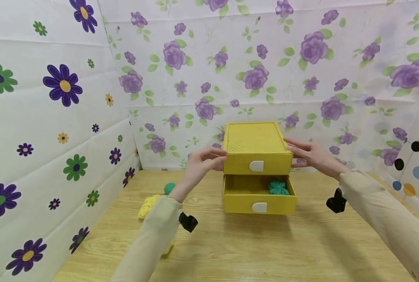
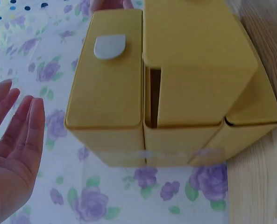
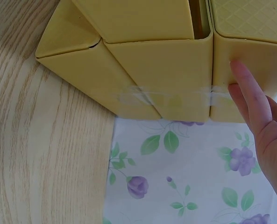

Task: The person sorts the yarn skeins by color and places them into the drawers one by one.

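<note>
A yellow drawer cabinet (image 1: 253, 137) stands on the table against the back cloth. Its top drawer (image 1: 237, 164) is closed; the middle drawer (image 1: 239, 204) is pulled out, with a teal yarn bundle (image 1: 277, 188) inside at the right. Both wrist views reveal a third, lowest drawer (image 2: 257, 100), mostly hidden from the head view. My left hand (image 1: 200, 164) is beside the cabinet's upper left corner, fingers extended; the left wrist view shows a gap between them. On the other side, my right hand (image 1: 311, 156) touches the upper right side wall with straight fingertips (image 3: 238, 70).
Left of the cabinet, partly behind my left forearm, lie yellow yarn (image 1: 147, 206) and a green yarn ball (image 1: 169, 188). More yellow yarn (image 1: 168, 248) shows below that sleeve. Flowered cloths (image 1: 174, 55) enclose the wooden table (image 1: 209, 254) at the back and sides.
</note>
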`<state>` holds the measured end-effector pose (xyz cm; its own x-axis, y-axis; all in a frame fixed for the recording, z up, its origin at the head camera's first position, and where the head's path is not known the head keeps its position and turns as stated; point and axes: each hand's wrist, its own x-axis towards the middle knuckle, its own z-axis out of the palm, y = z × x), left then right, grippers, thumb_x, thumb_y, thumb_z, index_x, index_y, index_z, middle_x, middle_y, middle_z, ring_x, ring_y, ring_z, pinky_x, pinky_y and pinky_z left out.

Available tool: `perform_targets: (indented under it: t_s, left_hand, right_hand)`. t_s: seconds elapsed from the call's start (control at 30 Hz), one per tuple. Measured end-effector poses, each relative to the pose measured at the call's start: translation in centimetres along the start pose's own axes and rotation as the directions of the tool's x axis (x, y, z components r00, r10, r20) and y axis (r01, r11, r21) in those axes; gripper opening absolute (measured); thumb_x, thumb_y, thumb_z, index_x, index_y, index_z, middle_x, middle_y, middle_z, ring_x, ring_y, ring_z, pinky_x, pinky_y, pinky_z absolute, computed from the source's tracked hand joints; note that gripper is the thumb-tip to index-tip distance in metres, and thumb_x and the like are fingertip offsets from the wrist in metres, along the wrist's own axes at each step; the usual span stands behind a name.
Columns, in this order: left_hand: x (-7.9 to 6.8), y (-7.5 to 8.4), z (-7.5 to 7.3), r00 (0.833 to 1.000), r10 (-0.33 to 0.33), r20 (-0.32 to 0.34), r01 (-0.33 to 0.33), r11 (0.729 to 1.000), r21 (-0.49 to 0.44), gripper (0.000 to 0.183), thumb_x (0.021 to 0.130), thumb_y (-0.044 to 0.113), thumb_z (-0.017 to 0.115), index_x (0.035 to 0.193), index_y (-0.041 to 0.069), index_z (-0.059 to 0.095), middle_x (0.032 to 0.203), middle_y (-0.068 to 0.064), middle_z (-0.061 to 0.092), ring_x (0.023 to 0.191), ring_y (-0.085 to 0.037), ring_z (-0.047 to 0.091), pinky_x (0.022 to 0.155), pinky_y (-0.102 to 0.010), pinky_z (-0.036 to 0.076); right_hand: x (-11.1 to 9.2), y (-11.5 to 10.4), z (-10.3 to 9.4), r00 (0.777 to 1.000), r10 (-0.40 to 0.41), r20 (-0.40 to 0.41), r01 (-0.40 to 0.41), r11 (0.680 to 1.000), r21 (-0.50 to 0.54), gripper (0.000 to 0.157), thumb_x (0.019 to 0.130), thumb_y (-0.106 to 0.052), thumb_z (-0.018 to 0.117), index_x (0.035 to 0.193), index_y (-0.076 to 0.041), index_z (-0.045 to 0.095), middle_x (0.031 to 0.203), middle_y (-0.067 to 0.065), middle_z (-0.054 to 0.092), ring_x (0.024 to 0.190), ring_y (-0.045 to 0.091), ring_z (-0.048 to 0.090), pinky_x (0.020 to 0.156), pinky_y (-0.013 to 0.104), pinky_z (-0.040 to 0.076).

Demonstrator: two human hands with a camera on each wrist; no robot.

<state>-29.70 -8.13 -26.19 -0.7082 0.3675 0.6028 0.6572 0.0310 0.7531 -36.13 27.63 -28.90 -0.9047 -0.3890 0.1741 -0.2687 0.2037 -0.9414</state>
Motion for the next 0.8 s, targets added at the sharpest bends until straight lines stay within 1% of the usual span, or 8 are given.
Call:
perform_targets:
  t_s: [0.1, 0.17, 0.27, 0.33, 0.43, 0.57, 0.63, 0.8]
  left_hand:
    - [0.0, -1.6, -1.1, 0.997, -0.050, -0.059, 0.049, 0.999, -0.016, 0.022, 0.086, 0.000, 0.061, 0.104, -0.011, 0.061, 0.102, -0.024, 0.059, 0.083, -0.029, 0.059, 0.068, -0.043, 0.050]
    - [-0.1, -2.8, -1.8, 0.990, -0.099, -0.098, 0.096, 0.995, -0.036, 0.025, 0.086, 0.004, 0.062, 0.107, -0.009, 0.061, 0.106, -0.022, 0.058, 0.085, -0.025, 0.059, 0.071, -0.042, 0.050]
    - [-0.4, -4.3, -2.8, 0.973, -0.163, -0.160, 0.157, 0.986, -0.048, 0.029, 0.086, 0.008, 0.064, 0.111, -0.004, 0.061, 0.110, -0.015, 0.058, 0.089, -0.023, 0.058, 0.074, -0.039, 0.049]
    - [-0.6, -5.1, -3.3, 0.961, -0.189, -0.202, 0.184, 0.982, -0.045, 0.031, 0.085, 0.009, 0.064, 0.114, -0.003, 0.060, 0.111, -0.013, 0.057, 0.093, -0.024, 0.057, 0.076, -0.037, 0.049]
    - [-1.0, -6.2, -4.1, 0.933, -0.231, -0.277, 0.233, 0.972, -0.027, 0.034, 0.084, 0.010, 0.066, 0.116, 0.000, 0.059, 0.111, -0.010, 0.056, 0.096, -0.026, 0.055, 0.076, -0.033, 0.049]
    - [-1.5, -7.3, -5.2, 0.885, -0.284, -0.368, 0.307, 0.952, 0.004, 0.036, 0.084, 0.011, 0.067, 0.117, 0.003, 0.059, 0.116, -0.010, 0.053, 0.101, -0.028, 0.051, 0.078, -0.034, 0.048]
    - [-1.8, -7.8, -5.6, 0.863, -0.301, -0.405, 0.345, 0.938, 0.037, 0.036, 0.083, 0.012, 0.067, 0.118, 0.003, 0.059, 0.118, -0.011, 0.052, 0.102, -0.028, 0.050, 0.080, -0.038, 0.046]
    - [-2.6, -9.2, -6.4, 0.818, -0.336, -0.466, 0.435, 0.892, 0.122, 0.040, 0.083, 0.017, 0.068, 0.120, 0.006, 0.058, 0.124, -0.013, 0.048, 0.107, -0.030, 0.045, 0.084, -0.042, 0.041]
  right_hand:
    - [-0.1, 0.0, 0.0, 1.000, 0.002, -0.003, -0.002, 1.000, 0.002, 0.055, 0.094, -0.029, 0.051, 0.142, -0.013, 0.031, 0.141, 0.014, 0.029, 0.107, 0.025, 0.052, 0.080, 0.045, 0.045]
    - [-0.1, 0.0, -0.1, 1.000, 0.002, -0.005, -0.002, 1.000, 0.002, 0.055, 0.094, -0.029, 0.051, 0.142, -0.013, 0.031, 0.141, 0.014, 0.029, 0.107, 0.025, 0.052, 0.080, 0.046, 0.045]
    - [0.0, 0.0, -0.1, 1.000, 0.003, -0.006, -0.003, 1.000, 0.002, 0.055, 0.093, -0.029, 0.051, 0.142, -0.013, 0.032, 0.141, 0.014, 0.030, 0.107, 0.025, 0.052, 0.079, 0.045, 0.045]
    - [0.0, 0.0, 0.0, 1.000, 0.002, -0.008, -0.002, 1.000, 0.003, 0.054, 0.093, -0.029, 0.051, 0.142, -0.013, 0.032, 0.141, 0.014, 0.030, 0.107, 0.025, 0.052, 0.079, 0.044, 0.046]
    - [-0.1, 0.0, 0.0, 1.000, 0.001, -0.006, -0.001, 1.000, 0.003, 0.055, 0.093, -0.029, 0.051, 0.142, -0.013, 0.032, 0.141, 0.014, 0.029, 0.107, 0.025, 0.052, 0.079, 0.044, 0.046]
    - [-0.1, 0.0, 0.0, 1.000, 0.000, -0.005, 0.000, 1.000, -0.003, 0.055, 0.093, -0.030, 0.051, 0.142, -0.013, 0.031, 0.141, 0.014, 0.030, 0.106, 0.025, 0.052, 0.079, 0.045, 0.046]
    - [-0.1, -0.1, 0.0, 1.000, 0.002, -0.004, -0.002, 1.000, -0.002, 0.055, 0.094, -0.030, 0.051, 0.142, -0.013, 0.031, 0.141, 0.014, 0.030, 0.106, 0.024, 0.053, 0.079, 0.044, 0.046]
    - [-0.1, -0.2, 0.1, 1.000, 0.005, 0.000, -0.005, 1.000, 0.006, 0.056, 0.094, -0.029, 0.050, 0.143, -0.013, 0.030, 0.141, 0.015, 0.029, 0.106, 0.023, 0.053, 0.080, 0.045, 0.045]
